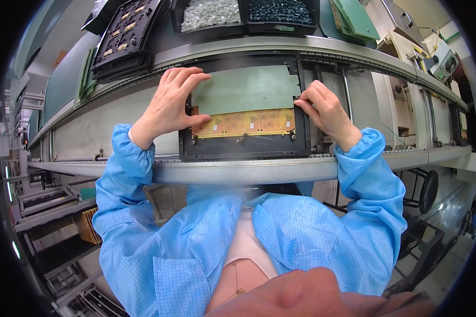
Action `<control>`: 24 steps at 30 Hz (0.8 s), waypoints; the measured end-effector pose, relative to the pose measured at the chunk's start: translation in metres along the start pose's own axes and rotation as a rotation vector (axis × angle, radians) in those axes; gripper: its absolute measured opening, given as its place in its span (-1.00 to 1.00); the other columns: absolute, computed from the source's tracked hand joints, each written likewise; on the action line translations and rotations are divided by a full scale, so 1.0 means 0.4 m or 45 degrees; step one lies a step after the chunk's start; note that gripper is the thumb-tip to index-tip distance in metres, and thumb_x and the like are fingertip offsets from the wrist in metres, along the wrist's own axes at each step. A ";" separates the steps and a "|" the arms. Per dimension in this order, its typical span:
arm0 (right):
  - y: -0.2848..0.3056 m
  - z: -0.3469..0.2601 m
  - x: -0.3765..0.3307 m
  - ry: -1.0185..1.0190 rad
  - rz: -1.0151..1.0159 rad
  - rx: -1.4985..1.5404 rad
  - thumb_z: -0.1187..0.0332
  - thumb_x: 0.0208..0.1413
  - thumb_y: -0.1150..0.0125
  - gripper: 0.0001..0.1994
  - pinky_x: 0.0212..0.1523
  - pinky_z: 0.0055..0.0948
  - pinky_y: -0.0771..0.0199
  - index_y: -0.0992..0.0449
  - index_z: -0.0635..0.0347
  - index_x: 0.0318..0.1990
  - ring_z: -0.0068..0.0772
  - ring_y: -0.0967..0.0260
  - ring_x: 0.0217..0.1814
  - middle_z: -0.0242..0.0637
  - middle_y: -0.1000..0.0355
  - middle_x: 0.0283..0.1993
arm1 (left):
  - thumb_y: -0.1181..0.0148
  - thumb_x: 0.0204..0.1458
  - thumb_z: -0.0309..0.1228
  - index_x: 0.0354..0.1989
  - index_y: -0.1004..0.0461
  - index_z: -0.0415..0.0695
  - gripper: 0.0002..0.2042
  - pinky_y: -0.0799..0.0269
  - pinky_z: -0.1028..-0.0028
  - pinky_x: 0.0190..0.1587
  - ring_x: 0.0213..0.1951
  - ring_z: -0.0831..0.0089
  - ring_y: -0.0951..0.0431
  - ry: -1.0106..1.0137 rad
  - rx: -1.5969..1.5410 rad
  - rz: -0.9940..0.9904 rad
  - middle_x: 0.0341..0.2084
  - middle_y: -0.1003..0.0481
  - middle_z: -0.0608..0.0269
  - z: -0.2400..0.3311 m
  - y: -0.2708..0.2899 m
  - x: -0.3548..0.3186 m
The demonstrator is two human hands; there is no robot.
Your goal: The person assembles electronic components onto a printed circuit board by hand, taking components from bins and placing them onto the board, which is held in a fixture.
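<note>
On the conveyor lies a black fixture frame (pixel 243 149) with a pale green sheet (pixel 248 87) across its upper part. Below the sheet shows a strip of yellow-brown circuit board (pixel 238 126) with small white labels. My left hand (pixel 169 100) is spread at the left side, thumb on the board near the sheet's lower corner and index finger by its upper left edge. At the right edge my right hand (pixel 325 108) is closed, thumb and index finger pinched at a small dark part of the frame; whether it grips that part is partly hidden.
Beyond the conveyor's far rail (pixel 222 48) stand a bin of white parts (pixel 211 16) and a bin of dark blue parts (pixel 279 11). Stacked black fixtures (pixel 124 39) are at the far left, green sheets (pixel 356 18) at the far right. The near rail (pixel 243 173) runs before me.
</note>
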State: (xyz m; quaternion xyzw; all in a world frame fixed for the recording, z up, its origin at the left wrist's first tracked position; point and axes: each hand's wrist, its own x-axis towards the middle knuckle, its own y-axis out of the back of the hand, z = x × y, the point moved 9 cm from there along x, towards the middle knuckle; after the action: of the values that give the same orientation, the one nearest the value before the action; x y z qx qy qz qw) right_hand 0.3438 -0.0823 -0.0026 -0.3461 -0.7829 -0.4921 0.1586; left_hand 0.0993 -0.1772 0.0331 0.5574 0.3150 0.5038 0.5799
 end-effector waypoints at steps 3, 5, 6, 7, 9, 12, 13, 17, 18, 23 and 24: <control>0.000 0.006 0.000 -0.011 0.012 0.017 0.51 0.07 -0.33 -0.82 -0.36 -0.26 -0.36 -0.39 0.30 -0.37 -0.10 -0.30 -0.38 -0.15 -0.30 -0.42 | -0.49 -0.29 -0.17 0.13 -0.38 -0.08 -0.28 -0.13 0.05 0.32 0.16 0.11 -0.35 -0.025 0.057 -0.041 0.05 -0.43 0.16 0.008 0.004 0.011; -0.002 0.008 0.004 -0.009 0.022 0.021 0.51 0.07 -0.33 -0.82 -0.35 -0.26 -0.36 -0.38 0.30 -0.38 -0.10 -0.30 -0.37 -0.15 -0.30 -0.42 | -0.50 -0.33 -0.23 0.15 -0.38 -0.08 -0.26 -0.19 0.12 0.30 0.17 0.10 -0.35 -0.015 0.068 -0.097 0.10 -0.43 0.15 -0.001 0.005 0.016; -0.003 0.004 0.008 0.011 0.029 0.016 0.51 0.07 -0.33 -0.81 -0.34 -0.26 -0.38 -0.38 0.30 -0.38 -0.10 -0.30 -0.37 -0.15 -0.30 -0.41 | -0.50 -0.33 -0.23 0.15 -0.38 -0.08 -0.26 -0.19 0.12 0.30 0.17 0.10 -0.35 -0.028 0.067 -0.104 0.10 -0.43 0.15 -0.002 0.005 0.017; -0.005 0.001 0.012 0.032 0.036 0.012 0.51 0.07 -0.33 -0.81 -0.34 -0.25 -0.39 -0.37 0.30 -0.38 -0.10 -0.31 -0.37 -0.15 -0.31 -0.40 | -0.49 -0.33 -0.23 0.13 -0.39 -0.09 -0.28 -0.17 0.11 0.31 0.16 0.10 -0.35 -0.010 0.040 -0.099 0.08 -0.43 0.15 -0.007 0.008 0.016; -0.010 0.001 0.020 0.037 0.035 0.002 0.51 0.07 -0.33 -0.81 -0.33 -0.25 -0.39 -0.37 0.30 -0.37 -0.10 -0.31 -0.36 -0.15 -0.31 -0.39 | -0.50 -0.34 -0.27 0.10 -0.39 -0.10 -0.30 -0.19 0.12 0.30 0.15 0.09 -0.34 0.025 0.000 -0.098 0.06 -0.43 0.15 -0.017 0.012 0.012; -0.011 0.000 0.027 0.060 0.032 -0.021 0.50 0.08 -0.33 -0.80 -0.32 -0.25 -0.41 -0.35 0.30 -0.37 -0.09 -0.32 -0.36 -0.15 -0.32 -0.37 | -0.50 -0.35 -0.32 0.11 -0.39 -0.10 -0.29 -0.25 0.16 0.27 0.15 0.08 -0.34 0.054 -0.053 -0.101 0.06 -0.42 0.15 -0.015 0.017 0.015; -0.010 0.001 0.027 0.066 0.031 -0.015 0.50 0.08 -0.32 -0.80 -0.32 -0.25 -0.41 -0.35 0.29 -0.37 -0.10 -0.32 -0.36 -0.15 -0.32 -0.37 | -0.50 -0.35 -0.32 0.11 -0.39 -0.10 -0.29 -0.25 0.16 0.27 0.15 0.08 -0.34 0.049 -0.055 -0.105 0.06 -0.42 0.15 -0.013 0.016 0.017; -0.011 0.005 0.029 0.057 0.039 -0.009 0.49 0.10 -0.31 -0.80 -0.34 -0.25 -0.41 -0.35 0.29 -0.37 -0.09 -0.32 -0.37 -0.15 -0.31 -0.38 | -0.50 -0.36 -0.37 0.11 -0.40 -0.10 -0.29 -0.31 0.18 0.23 0.17 0.07 -0.33 0.090 -0.151 -0.105 0.08 -0.41 0.13 -0.020 0.015 0.020; -0.012 0.006 0.029 0.054 0.041 -0.009 0.49 0.10 -0.31 -0.80 -0.34 -0.25 -0.41 -0.35 0.29 -0.37 -0.09 -0.32 -0.37 -0.15 -0.31 -0.38 | -0.50 -0.36 -0.38 0.11 -0.40 -0.10 -0.30 -0.32 0.18 0.23 0.17 0.07 -0.32 0.099 -0.183 -0.104 0.09 -0.41 0.13 -0.023 0.015 0.020; -0.018 0.008 0.034 0.010 0.067 0.026 0.49 0.10 -0.31 -0.79 -0.36 -0.26 -0.40 -0.34 0.29 -0.39 -0.09 -0.31 -0.39 -0.15 -0.30 -0.40 | -0.50 -0.36 -0.39 0.11 -0.40 -0.10 -0.30 -0.31 0.18 0.23 0.18 0.07 -0.31 0.102 -0.156 -0.123 0.11 -0.40 0.12 -0.033 0.014 0.018; -0.018 0.008 0.036 0.017 0.064 0.023 0.49 0.10 -0.31 -0.79 -0.36 -0.26 -0.40 -0.34 0.29 -0.39 -0.09 -0.31 -0.39 -0.15 -0.30 -0.40 | -0.51 -0.35 -0.39 0.11 -0.40 -0.10 -0.30 -0.31 0.18 0.24 0.18 0.07 -0.30 0.106 -0.156 -0.122 0.11 -0.40 0.12 -0.036 0.011 0.017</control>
State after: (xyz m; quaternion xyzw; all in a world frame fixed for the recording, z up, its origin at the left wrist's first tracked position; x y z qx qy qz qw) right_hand 0.3290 -0.0761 -0.0003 -0.3609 -0.7773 -0.4831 0.1792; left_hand 0.0869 -0.1665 0.0359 0.4837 0.3337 0.5167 0.6227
